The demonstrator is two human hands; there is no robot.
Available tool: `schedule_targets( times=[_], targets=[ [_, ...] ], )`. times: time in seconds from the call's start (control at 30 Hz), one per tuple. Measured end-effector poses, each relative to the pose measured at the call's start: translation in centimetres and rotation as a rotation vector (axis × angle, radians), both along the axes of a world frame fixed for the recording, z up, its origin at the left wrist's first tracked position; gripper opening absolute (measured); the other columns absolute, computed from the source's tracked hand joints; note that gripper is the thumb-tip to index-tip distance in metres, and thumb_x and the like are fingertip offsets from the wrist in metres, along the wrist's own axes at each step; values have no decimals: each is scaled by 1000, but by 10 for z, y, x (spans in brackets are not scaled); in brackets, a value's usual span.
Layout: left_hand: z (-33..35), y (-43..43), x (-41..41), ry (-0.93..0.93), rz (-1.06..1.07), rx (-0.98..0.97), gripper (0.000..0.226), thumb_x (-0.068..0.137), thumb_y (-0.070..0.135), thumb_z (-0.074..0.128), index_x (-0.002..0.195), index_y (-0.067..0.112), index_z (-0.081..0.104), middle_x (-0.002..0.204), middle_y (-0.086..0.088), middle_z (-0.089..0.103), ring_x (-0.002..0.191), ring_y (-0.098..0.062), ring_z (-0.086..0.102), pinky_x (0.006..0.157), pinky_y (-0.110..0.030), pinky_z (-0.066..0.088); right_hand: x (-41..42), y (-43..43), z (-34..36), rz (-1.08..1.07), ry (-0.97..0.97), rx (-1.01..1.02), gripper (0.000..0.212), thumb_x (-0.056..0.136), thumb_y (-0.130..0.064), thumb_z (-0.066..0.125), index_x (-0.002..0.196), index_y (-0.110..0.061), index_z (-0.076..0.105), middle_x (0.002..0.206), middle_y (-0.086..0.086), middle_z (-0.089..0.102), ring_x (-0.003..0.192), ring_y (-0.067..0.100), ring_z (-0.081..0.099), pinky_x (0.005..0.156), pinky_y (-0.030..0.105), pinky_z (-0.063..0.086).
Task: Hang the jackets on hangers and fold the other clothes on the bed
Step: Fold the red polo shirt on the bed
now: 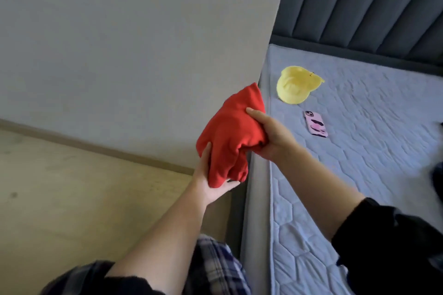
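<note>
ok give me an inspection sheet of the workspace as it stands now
surface: quilted mattress
job's things: red garment, bundled, held at the bed's edge; no hangers seen
clutter: yellow cap and pink-cased phone lying on the mattress, apart
grippers: left hand grips the garment from below, right hand grips its side
cables: nothing seen
surroundings: padded headboard, plain wall, pale floor

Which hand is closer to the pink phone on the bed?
Right. The right hand grips the red garment near the pink phone; the left hand holds its lower end, farther away.
</note>
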State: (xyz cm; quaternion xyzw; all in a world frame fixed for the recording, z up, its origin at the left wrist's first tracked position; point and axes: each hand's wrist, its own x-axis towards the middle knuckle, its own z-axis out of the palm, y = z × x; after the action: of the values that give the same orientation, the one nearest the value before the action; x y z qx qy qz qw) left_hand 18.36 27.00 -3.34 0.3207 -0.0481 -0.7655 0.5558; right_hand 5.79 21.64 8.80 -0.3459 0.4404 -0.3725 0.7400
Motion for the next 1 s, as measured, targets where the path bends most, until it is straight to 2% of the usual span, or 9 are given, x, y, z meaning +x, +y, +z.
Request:
schedule_targets(
  times=[0.17, 0.23, 0.33, 0.4, 0.5, 0.63, 0.77, 0.9, 1.0],
  targets=[
    [-42, -29, 118, 148, 117, -12, 67, 82, 59, 58, 125, 8, 61, 133, -22, 55, 117, -35, 58, 103, -53, 39, 129, -44, -35, 85, -21, 131, 30, 84, -23, 69, 105, -3, 61, 84, 15, 73, 69, 25, 71, 66, 37, 60],
    [-56, -46, 166, 106, 186, -1, 55, 88, 57, 53, 113, 10, 67, 119, -20, 63, 106, -32, 62, 104, -48, 38, 181, -64, -43, 130, -24, 159, 26, 86, -22, 67, 101, -2, 62, 80, 14, 73, 66, 24, 71, 60, 35, 60],
    [-48, -61, 238, -35, 216, -24, 46, 94, 52, 46, 93, 18, 75, 85, -11, 71, 80, -25, 67, 81, -39, 50, 249, -89, -42, 176, -38, 198, 21, 88, -21, 64, 99, -3, 63, 78, 13, 73, 64, 23, 71, 57, 33, 59],
    [-22, -60, 284, -162, 229, -8, 38, 87, 47, 53, 86, 19, 79, 89, -3, 75, 81, -16, 71, 70, -31, 55, 284, -99, -28, 220, -10, 203, 24, 88, -22, 65, 104, -4, 63, 84, 13, 73, 69, 24, 70, 61, 35, 58],
    [35, -47, 349, -346, 296, 79, 44, 65, 38, 68, 100, 11, 71, 101, -7, 73, 88, -14, 71, 75, -28, 54, 327, -107, 13, 262, 111, 194, 31, 83, -23, 71, 107, -5, 62, 88, 12, 73, 71, 25, 69, 55, 34, 56],
    [139, -8, 423, -513, 394, 212, 43, 87, 37, 60, 123, 14, 58, 111, -9, 71, 101, -24, 68, 80, -36, 53, 380, -108, 97, 323, 342, 33, 29, 80, -23, 75, 100, -5, 65, 73, 8, 71, 59, 21, 67, 51, 29, 51],
    [273, 38, 473, -598, 520, 364, 42, 86, 34, 67, 120, 10, 60, 115, -13, 68, 102, -28, 64, 84, -36, 52, 431, -90, 200, 499, 619, -300, 31, 83, -31, 72, 100, -6, 67, 85, 8, 69, 74, 22, 66, 65, 33, 55],
    [411, 96, 506, -618, 648, 394, 38, 85, 34, 67, 117, 13, 63, 101, -8, 72, 88, -21, 68, 72, -33, 54, 486, -54, 319, 623, 623, -459, 39, 85, -38, 68, 107, -6, 65, 85, 3, 66, 81, 22, 64, 68, 30, 52],
    [496, 153, 529, -613, 735, 412, 40, 83, 40, 69, 116, 18, 61, 104, -7, 72, 94, -22, 67, 73, -36, 55, 530, -15, 394, 720, 414, -270, 41, 84, -36, 71, 114, -10, 60, 93, 5, 66, 84, 22, 65, 59, 28, 52]
  ],
)
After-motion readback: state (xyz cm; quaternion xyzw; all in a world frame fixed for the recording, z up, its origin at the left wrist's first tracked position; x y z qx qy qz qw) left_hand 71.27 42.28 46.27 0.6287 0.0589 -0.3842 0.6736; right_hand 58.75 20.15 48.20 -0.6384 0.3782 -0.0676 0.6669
